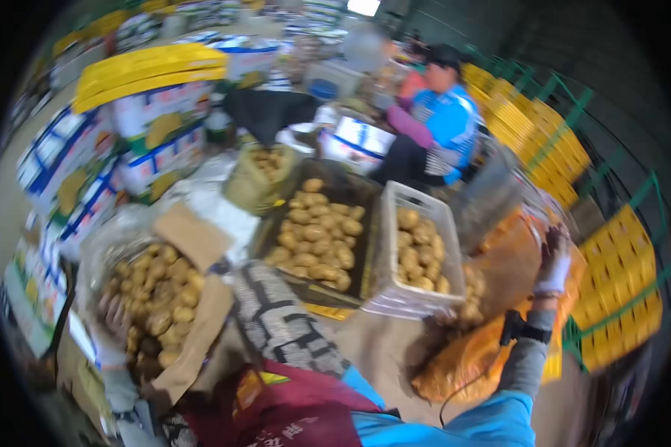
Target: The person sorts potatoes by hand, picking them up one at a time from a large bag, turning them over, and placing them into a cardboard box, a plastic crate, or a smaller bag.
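Observation:
My left hand (112, 322), blurred and gloved, lies at the left edge of an open cardboard box (207, 328) lined with clear plastic. Its fingers stretch out beside the potatoes (159, 287) that fill this box. Far out on the right, my right hand (554, 259) is over an orange plastic bag (462, 365), fingers extended and nothing visible in them. Loose potatoes (471, 294) lie at that bag's left side. Between my hands stand a dark crate (367, 246) and a white crate (423, 304), both holding potatoes.
A person (451, 119) in a blue top sits beyond the white crate. Printed cartons (160, 141) with yellow crates (153, 67) on top are stacked at the left. More yellow crates (620, 276) line the right side. A sack (257, 182) of potatoes stands behind the dark crate.

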A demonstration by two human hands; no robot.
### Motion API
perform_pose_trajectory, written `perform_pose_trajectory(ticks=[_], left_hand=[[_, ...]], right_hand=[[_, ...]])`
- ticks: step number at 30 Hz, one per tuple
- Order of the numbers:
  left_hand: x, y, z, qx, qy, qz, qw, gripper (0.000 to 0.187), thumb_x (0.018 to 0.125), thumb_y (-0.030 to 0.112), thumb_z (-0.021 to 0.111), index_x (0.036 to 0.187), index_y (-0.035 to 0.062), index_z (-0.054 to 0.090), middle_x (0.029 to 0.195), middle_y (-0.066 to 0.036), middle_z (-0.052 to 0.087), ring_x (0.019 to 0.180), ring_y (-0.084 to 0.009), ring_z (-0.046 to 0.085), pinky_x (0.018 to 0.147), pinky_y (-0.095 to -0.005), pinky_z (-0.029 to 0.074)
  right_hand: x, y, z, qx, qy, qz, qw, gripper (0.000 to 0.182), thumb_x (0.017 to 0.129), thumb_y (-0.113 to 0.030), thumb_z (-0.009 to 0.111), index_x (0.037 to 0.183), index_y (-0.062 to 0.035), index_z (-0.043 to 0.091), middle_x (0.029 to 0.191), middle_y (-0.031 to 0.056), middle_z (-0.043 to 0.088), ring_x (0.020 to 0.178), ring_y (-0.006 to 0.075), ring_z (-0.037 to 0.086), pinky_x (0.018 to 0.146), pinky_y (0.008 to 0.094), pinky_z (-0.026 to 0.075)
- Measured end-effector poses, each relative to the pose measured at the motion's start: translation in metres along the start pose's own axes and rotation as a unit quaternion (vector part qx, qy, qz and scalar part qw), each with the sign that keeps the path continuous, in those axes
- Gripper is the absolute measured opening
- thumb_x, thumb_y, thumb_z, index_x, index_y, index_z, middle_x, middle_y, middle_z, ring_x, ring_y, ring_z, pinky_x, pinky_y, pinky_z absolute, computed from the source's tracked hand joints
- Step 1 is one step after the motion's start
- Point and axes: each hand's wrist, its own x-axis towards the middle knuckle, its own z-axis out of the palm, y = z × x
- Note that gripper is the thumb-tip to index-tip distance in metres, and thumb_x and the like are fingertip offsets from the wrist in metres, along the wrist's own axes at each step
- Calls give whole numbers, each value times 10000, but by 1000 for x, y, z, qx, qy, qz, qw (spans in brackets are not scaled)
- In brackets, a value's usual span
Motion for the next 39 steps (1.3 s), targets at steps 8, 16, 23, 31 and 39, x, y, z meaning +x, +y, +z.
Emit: perform_pose_trajectory(ticks=[8,16,23,31,39], left_hand=[[-36,45,26,-48,95,97,990,747,870,597,564,1322,12,461,1280,-146,532,1164,-264,539,919,-372,487],[-42,91,4,-168,143,184,958,632,927,508,520,1304,3,468,1287,-164,532,1177,-298,534,937,-397,481],[-45,98,16,-231,184,158,942,546,950,464,504,1221,-8,538,1206,-165,593,1092,-291,579,916,-391,485],[-46,92,18,-224,174,143,948,528,960,463,479,1209,7,570,1118,-147,634,1064,-278,593,918,-376,485],[-31,71,31,-147,179,131,964,522,956,449,502,1258,22,510,1112,-116,607,1000,-232,579,892,-365,465]], right_hand=[[-187,-106,450,79,-630,118,764,425,990,-304,512,1317,-34,488,1180,100,621,1087,166,575,929,294,440],[-503,-102,688,-76,-893,-131,423,576,868,-410,622,1303,-45,529,1225,198,604,1167,299,568,991,356,435],[-647,-87,748,-294,-852,-214,377,557,817,-425,649,1191,-14,619,1195,217,619,1086,365,604,931,399,477],[-641,-99,680,-286,-819,-476,143,728,799,-306,655,1447,-183,346,1329,210,507,1157,357,567,881,455,500],[-614,-67,699,-196,-900,-200,333,870,703,-355,772,1400,-64,341,1248,263,547,1127,365,576,944,414,468]])
